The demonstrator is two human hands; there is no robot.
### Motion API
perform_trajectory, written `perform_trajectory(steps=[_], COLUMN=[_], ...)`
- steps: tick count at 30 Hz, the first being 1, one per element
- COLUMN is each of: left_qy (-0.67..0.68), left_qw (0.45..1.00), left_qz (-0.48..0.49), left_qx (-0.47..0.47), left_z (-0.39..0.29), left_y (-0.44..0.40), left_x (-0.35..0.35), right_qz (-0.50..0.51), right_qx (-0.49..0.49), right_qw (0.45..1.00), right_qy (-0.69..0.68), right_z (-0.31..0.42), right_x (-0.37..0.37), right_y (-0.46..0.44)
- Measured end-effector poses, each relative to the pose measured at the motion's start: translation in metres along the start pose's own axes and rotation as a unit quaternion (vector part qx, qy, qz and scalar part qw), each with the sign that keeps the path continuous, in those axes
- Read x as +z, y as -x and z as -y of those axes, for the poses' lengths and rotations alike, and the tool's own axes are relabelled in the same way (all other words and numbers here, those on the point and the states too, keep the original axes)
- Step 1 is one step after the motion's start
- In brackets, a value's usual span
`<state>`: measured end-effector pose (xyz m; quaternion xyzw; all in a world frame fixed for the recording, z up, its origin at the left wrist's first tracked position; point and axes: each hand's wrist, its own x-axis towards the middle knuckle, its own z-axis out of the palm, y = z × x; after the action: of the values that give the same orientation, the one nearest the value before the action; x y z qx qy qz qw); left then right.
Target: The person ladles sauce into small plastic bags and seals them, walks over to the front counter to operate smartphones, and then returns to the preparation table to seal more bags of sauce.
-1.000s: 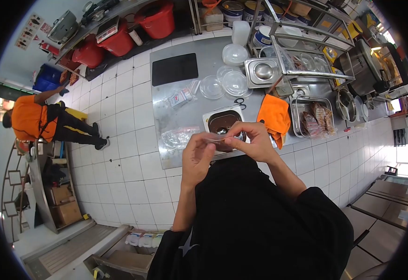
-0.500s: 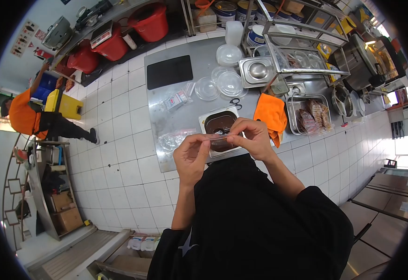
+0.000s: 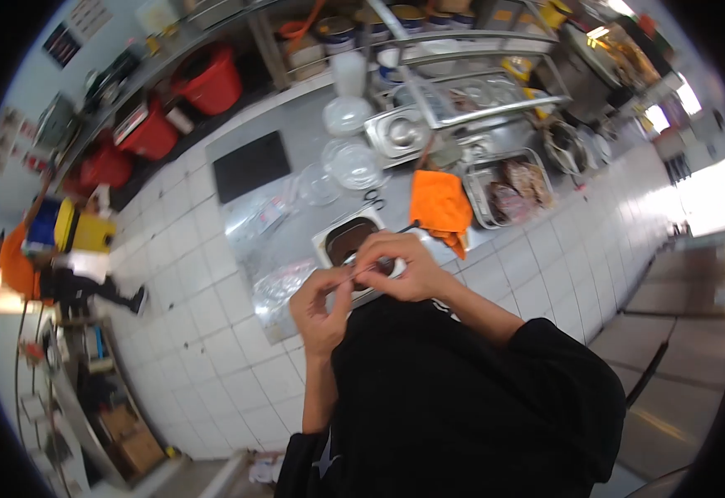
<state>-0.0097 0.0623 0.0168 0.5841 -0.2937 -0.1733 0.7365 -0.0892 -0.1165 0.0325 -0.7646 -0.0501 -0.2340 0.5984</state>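
Observation:
My left hand point(image 3: 321, 311) and my right hand point(image 3: 402, 267) meet in front of my body, fingertips pinched together. Between them is a thin strip that looks like clear plastic, mostly covered by the fingers and blurred. Just below and beyond the hands, a steel food pan point(image 3: 321, 249) holds something dark brown, partly hidden by my right hand. Black-handled scissors point(image 3: 373, 199) lie behind the pan. To its right is an orange cloth point(image 3: 440, 202), and crumpled clear plastic bags point(image 3: 284, 284) lie to its left.
The steel table carries a black mat point(image 3: 252, 166), clear round lids point(image 3: 352, 164), and a steel pan with lid point(image 3: 397, 134). Right of the cloth, a tray holds bagged brown food point(image 3: 522, 187). A metal rack point(image 3: 479, 108) stands behind. A person in orange point(image 3: 18, 266) is at far left.
My hands have come closer together, covering more of the clear strip. The view has turned and shifted, so the table appears further left and tilted.

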Motion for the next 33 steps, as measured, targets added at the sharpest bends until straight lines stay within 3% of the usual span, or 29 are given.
perform_trajectory(steps=[1,3,10,13,16,19,24,27,30,33], left_qy=[0.005,-0.006,0.007,-0.034,-0.094,-0.1,-0.044,-0.158,-0.379,-0.506], left_qw=[1.0,1.0,0.998,0.995,0.981,0.982,0.982,0.972,0.918,0.857], left_qz=[0.012,0.02,0.058,0.096,0.122,0.113,0.069,-0.036,-0.058,-0.036], left_qx=[0.002,0.009,0.0,-0.012,-0.114,-0.111,-0.168,-0.17,-0.104,-0.088], left_z=[0.001,0.004,0.019,0.03,0.031,0.023,0.066,0.103,0.14,0.162], left_y=[-0.001,-0.002,-0.003,-0.003,-0.01,-0.015,-0.016,-0.01,0.005,0.022], left_x=[-0.001,0.002,0.012,0.021,0.04,0.04,-0.03,-0.073,-0.11,-0.133], right_qz=[0.017,0.004,-0.014,-0.008,0.024,-0.043,-0.145,-0.121,-0.172,-0.29], right_qx=[0.043,0.005,0.093,0.083,0.071,0.176,0.206,0.229,0.34,0.289], right_qw=[0.999,0.999,0.99,0.992,0.997,0.982,0.934,0.847,0.703,0.701], right_qy=[0.002,-0.039,-0.101,-0.09,-0.022,0.048,0.254,0.465,0.601,0.585], right_z=[0.007,0.001,-0.002,-0.023,-0.031,-0.045,-0.069,-0.118,-0.165,-0.17], right_x=[-0.002,0.0,-0.017,-0.038,-0.075,-0.142,-0.249,-0.294,-0.314,-0.3], right_y=[0.001,0.004,0.021,0.034,0.042,0.058,0.081,0.127,0.185,0.192])
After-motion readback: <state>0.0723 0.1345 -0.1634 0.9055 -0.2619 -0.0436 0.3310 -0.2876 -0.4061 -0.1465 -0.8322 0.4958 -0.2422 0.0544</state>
